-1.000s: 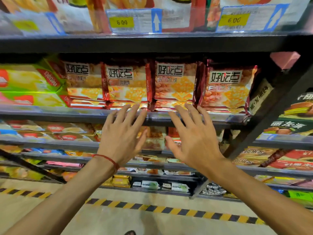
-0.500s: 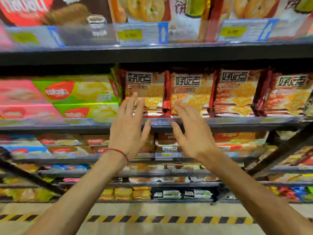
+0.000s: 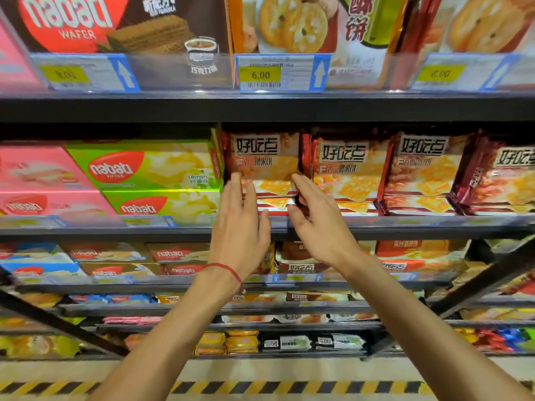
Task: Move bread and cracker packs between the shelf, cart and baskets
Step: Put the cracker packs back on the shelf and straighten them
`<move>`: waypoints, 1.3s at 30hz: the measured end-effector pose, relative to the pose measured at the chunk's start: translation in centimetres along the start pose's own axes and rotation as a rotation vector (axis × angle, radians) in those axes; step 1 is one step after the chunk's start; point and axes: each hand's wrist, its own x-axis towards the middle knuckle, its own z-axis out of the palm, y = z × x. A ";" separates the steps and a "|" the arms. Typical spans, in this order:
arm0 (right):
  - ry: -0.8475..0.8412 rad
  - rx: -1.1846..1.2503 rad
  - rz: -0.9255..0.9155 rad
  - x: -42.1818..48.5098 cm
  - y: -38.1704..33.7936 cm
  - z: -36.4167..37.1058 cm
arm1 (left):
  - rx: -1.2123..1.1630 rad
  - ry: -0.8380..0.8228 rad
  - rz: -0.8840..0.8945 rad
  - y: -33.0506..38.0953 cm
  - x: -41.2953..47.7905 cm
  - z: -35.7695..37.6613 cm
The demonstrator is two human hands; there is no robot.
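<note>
With the straight, parted fingers [image 3: 236, 188] of the left hand [image 3: 240, 227] and right hand [image 3: 322, 227] merely flanking the pack [image 3: 265, 157] between them on the shelf [image 3: 419, 228] (no grip yet), a loose squeeze could drop it or drag out the neighbour [image 3: 351, 169] just right of them.

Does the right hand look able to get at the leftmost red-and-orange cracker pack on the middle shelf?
Probably yes: the right hand is at the right edge of the leftmost red-and-orange cracker pack, with nothing between them. The left hand flanks the pack's other edge, not blocking.
</note>
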 end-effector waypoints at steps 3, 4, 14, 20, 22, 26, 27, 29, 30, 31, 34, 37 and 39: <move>-0.005 0.061 -0.064 -0.3 1.2 -0.5 | -0.015 0.026 -0.031 0.8 -0.3 0.6; 0.033 0.083 -0.089 -0.8 1.7 -0.8 | -0.045 0.044 -0.035 1.4 -0.5 0.8; 0.341 -0.173 0.089 -3.2 6.8 -5.0 | -0.285 -0.053 0.149 10.5 0.3 3.8; 0.266 -0.217 0.041 -2.8 8.0 -6.0 | -0.250 -0.047 0.027 12.2 1.0 5.2; 0.244 -0.258 0.025 -2.7 8.2 -6.3 | -0.254 -0.045 -0.004 12.5 1.0 5.3; 0.205 -0.244 -0.020 -3.0 8.9 -6.9 | -0.230 -0.059 0.002 12.8 0.3 5.1; 0.202 -0.229 -0.039 -3.2 9.1 -7.0 | -0.207 -0.056 0.007 12.7 0.1 5.0; 0.191 -0.221 -0.082 -3.5 9.6 -7.3 | -0.128 -0.033 0.021 12.7 -0.3 4.7; 0.187 -0.222 -0.102 -3.7 9.9 -7.5 | -0.081 -0.019 0.036 12.6 -0.5 4.6; 0.190 -0.226 -0.117 -3.8 10.1 -7.7 | -0.037 -0.007 0.055 12.6 -0.6 4.4; 0.270 -0.309 -0.191 -4.3 10.4 -8.3 | 0.083 0.032 0.120 12.4 -1.0 3.8; 0.297 -0.389 -0.344 -5.0 9.7 -8.6 | 0.232 0.038 0.169 11.4 -1.9 2.9; 0.249 -0.456 -0.437 -5.6 9.0 -8.4 | 0.361 0.001 0.174 10.4 -3.3 2.2</move>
